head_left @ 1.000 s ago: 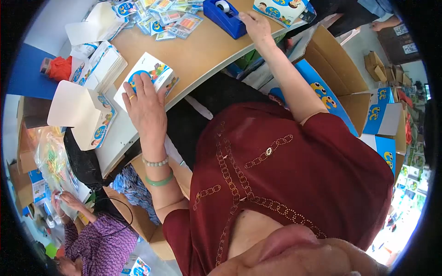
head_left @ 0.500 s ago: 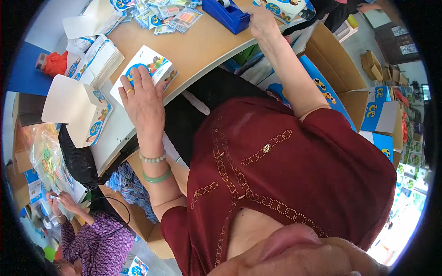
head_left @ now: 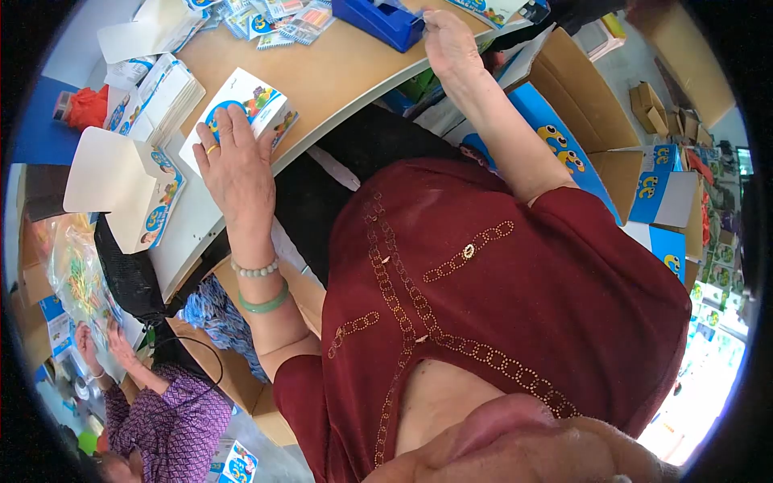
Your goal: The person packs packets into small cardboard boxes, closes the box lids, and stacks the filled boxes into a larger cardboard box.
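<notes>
Right hand (head_left: 451, 48) withdrew, curled; left (head_left: 237, 171) flat on box (head_left: 263, 103).

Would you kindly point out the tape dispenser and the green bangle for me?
Tape dispenser (head_left: 393, 32), head view: side of its blue body.
Green bangle (head_left: 264, 307), head view: lower curve of the band.

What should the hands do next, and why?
Probably carry the right hand over to the white box: that hand seems to pinch clear tape beside the blue dispenser, while the left hand lies flat on the box.
</notes>
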Demonstrator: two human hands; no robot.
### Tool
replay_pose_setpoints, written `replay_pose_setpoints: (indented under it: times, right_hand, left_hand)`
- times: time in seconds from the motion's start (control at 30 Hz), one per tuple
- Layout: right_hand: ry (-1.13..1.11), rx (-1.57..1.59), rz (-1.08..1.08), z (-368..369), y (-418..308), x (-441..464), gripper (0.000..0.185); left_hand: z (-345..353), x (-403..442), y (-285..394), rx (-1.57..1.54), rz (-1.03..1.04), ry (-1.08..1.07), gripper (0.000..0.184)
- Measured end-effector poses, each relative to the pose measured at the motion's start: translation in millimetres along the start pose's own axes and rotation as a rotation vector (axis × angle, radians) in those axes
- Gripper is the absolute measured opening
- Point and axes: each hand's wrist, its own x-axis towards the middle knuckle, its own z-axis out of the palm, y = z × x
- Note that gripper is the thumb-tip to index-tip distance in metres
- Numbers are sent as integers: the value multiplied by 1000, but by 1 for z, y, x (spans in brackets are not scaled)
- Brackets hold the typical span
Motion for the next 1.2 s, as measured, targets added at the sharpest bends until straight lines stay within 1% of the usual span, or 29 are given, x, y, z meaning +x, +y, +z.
replay_pose_setpoints:
  times: [0.07,0.1,0.13,0.17,0.2,0.27,0.3,0.37,0.4,0.47,0.5,0.57,0.6,0.67,0.7,0.77,0.8,0.87,0.97,1.0,1.07,1.1,1.17,1.2]
  right_hand:
    - [8,-214,-8,21,-22,-27,5]
    - [7,-211,-8,25,-28,-34,5]
    - [17,-348,56,26,-33,-39,5]
    - [28,-487,120,25,-38,-41,6]
    - [30,-489,122,24,-41,-39,6]
    - [-27,-717,152,20,-45,-30,14]
    - [-25,-716,152,12,-42,-21,14]
    - [-67,-773,242,-7,-32,-2,31]
    - [-67,-772,243,-7,-33,0,31]
    - [-17,-681,312,-6,-36,1,21]
    - [-15,-684,314,-6,-37,0,21]
    - [0,-506,323,-5,-37,-4,20]
    - [-1,-508,324,5,-42,-11,20]
    - [158,-574,306,27,-53,-29,9]
    - [158,-576,309,15,-47,-21,9]
    - [65,-493,351,-20,-31,2,24]
    - [66,-494,351,-20,-32,1,24]
    - [-7,-519,347,-20,-32,1,30]
    - [-1,-546,297,11,-45,-25,27]
    - [-3,-546,293,7,-43,-24,27]
    - [-55,-520,253,-7,-35,-21,12]
    - [-56,-519,255,-9,-35,-20,12]
    - [-125,-584,302,-12,-35,-18,13]
    - [-133,-580,310,-13,-35,-18,13]
  left_hand:
    - [0,0,0,7,1,-2,56]
    - [0,0,-1,9,2,-2,56]
    - [1,0,-1,12,1,-3,56]
    - [1,0,0,14,0,-4,55]
    - [0,0,1,12,1,-7,55]
    - [-3,1,3,22,-9,-15,55]
    - [-3,1,3,22,-7,-15,55]
    - [-2,1,2,34,-10,-22,55]
    - [-2,1,2,35,-10,-23,55]
    - [-1,1,2,39,-6,-22,56]
    - [-1,1,2,36,-5,-25,56]
    - [-1,1,2,27,-15,-16,55]
    - [-1,1,2,26,-17,-18,55]
    - [0,0,0,29,6,-6,54]
    - [1,0,0,29,4,-9,54]
    - [3,-1,-1,17,10,8,53]
    - [3,-1,-1,15,10,8,53]
    - [2,0,0,23,4,-5,54]
    - [0,0,1,17,-7,-18,54]
    - [-1,1,1,16,-7,-15,54]
    - [0,0,-3,-6,20,-13,54]
    - [-2,-1,-7,-5,19,-14,54]
    - [-9,-1,-19,-216,84,-46,52]
    - [-8,-1,-23,-208,77,-50,52]
